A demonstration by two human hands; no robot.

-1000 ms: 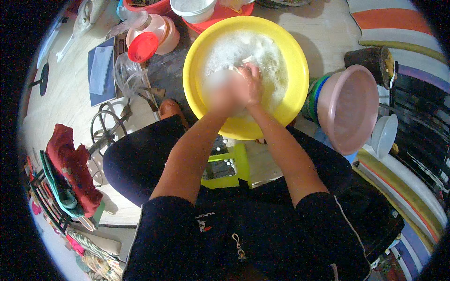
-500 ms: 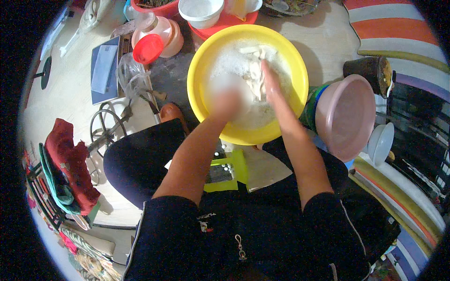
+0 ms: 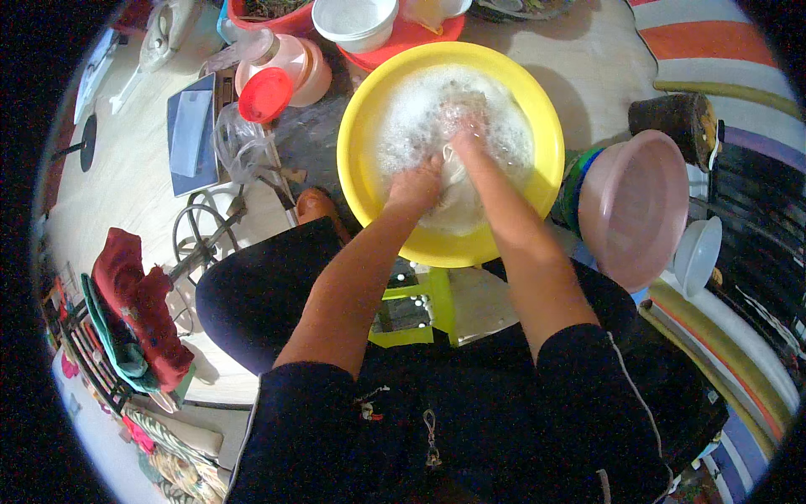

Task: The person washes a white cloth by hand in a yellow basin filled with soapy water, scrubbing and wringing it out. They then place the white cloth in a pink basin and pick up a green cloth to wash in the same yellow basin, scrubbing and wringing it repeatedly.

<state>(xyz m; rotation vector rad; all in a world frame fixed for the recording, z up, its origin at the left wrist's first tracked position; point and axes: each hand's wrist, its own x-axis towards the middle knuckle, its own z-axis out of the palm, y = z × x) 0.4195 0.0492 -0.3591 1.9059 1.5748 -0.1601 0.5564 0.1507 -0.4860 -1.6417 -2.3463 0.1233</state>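
Observation:
A yellow basin (image 3: pixel 351 160) in front of me holds foamy water, thick with white suds. My left hand (image 3: pixel 417 185) is in the basin at the left of the middle, its fingers curled round a wet white cloth (image 3: pixel 453 178). Part of that cloth shows between my hands; the rest lies under the suds. Farther in, my right hand (image 3: pixel 463 119) is sunk in the foam beside the cloth. Bubbles cover its fingers, so their grip is hidden.
Right of the yellow basin a pink basin (image 3: pixel 635 210) stands on its side, with a pale bowl (image 3: pixel 698 256) beyond. White bowls (image 3: pixel 357 25) sit on a red lid behind. A red-lidded jar (image 3: pixel 267 94) is back left. A green stool (image 3: pixel 441 307) is between my legs.
The cloth, bunched on top of the suds before, has mostly gone under. My right hand has turned and dipped into the foam; my left hand has moved closer to it.

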